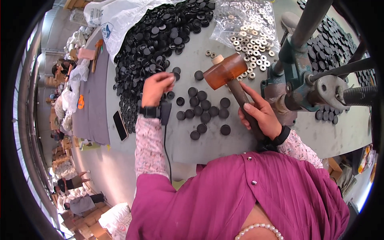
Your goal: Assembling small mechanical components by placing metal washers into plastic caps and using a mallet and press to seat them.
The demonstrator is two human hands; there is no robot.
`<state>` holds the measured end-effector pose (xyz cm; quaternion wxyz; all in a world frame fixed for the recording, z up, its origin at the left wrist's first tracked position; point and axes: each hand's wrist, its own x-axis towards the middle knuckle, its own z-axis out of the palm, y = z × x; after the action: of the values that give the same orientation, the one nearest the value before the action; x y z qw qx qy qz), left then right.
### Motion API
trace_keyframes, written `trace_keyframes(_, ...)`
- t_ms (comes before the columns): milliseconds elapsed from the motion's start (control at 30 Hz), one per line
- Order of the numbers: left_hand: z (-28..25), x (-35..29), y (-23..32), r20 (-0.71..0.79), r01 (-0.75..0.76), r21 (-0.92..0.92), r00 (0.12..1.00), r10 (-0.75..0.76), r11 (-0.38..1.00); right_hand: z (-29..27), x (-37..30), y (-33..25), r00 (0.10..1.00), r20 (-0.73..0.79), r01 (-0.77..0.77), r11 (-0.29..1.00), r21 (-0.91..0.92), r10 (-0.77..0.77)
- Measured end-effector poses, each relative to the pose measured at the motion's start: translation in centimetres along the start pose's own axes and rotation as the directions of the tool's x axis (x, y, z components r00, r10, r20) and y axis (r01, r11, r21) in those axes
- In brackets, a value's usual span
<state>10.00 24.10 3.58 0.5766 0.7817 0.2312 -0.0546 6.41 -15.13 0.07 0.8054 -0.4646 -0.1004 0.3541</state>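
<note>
My right hand point(262, 114) is wrapped round the dark handle of a mallet point(227, 72). The mallet's amber-brown head is raised over the table, and a pale stub sticks out beside it. Closed at the fingertips, my left hand point(157, 89) is over the edge of a big heap of black round caps point(154, 44). A black cap shows right at those fingertips; I cannot tell whether it is pinched or lies behind them. Between my hands several loose black caps point(205, 105) lie spread on the grey table point(188, 148).
A green metal press point(296, 80) stands at the right, with more black caps point(328, 48) behind it. Silver rings point(252, 48) spill from a clear plastic bag point(230, 24) at the back. A phone point(120, 125) lies by the left table edge, near a white sack point(124, 24).
</note>
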Motion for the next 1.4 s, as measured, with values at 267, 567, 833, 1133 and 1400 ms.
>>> trace_keyframes(267, 0.8, -5.1, -5.0, 0.005, 0.08, 0.033, 0.997, -0.08, 0.996, 0.2, 0.3, 0.0, 1.0, 0.016, -0.018, 0.996, -0.082, 0.019)
trace_keyframes(567, -2.9, -5.3, -6.8, -0.2, 0.074, -0.09, 0.975, -0.091, 0.993, 5.0, 3.5, -1.9, 0.861, 0.286, 0.454, 0.381, -0.806, -0.421)
trace_keyframes(833, -4.3, -6.2, -8.4, -0.4, -0.061, -0.151, 0.916, -0.005, 0.987, 8.5, 8.4, -0.4, 0.961, 0.277, 0.276, -0.041, -0.96, -0.023)
trace_keyframes(1133, -3.2, -8.2, -7.9, -0.4, -0.143, 0.539, 0.824, 0.401, 0.83, 2.7, 4.3, -1.9, 0.994, -0.022, -0.103, 0.848, -0.52, 0.107)
trace_keyframes(1400, -2.7, -4.0, -7.4, -0.216, -0.141, 0.775, 0.857, 0.468, 0.616, 1.2, 3.0, -2.2, 0.996, -0.045, -0.09, 0.974, -0.207, 0.082)
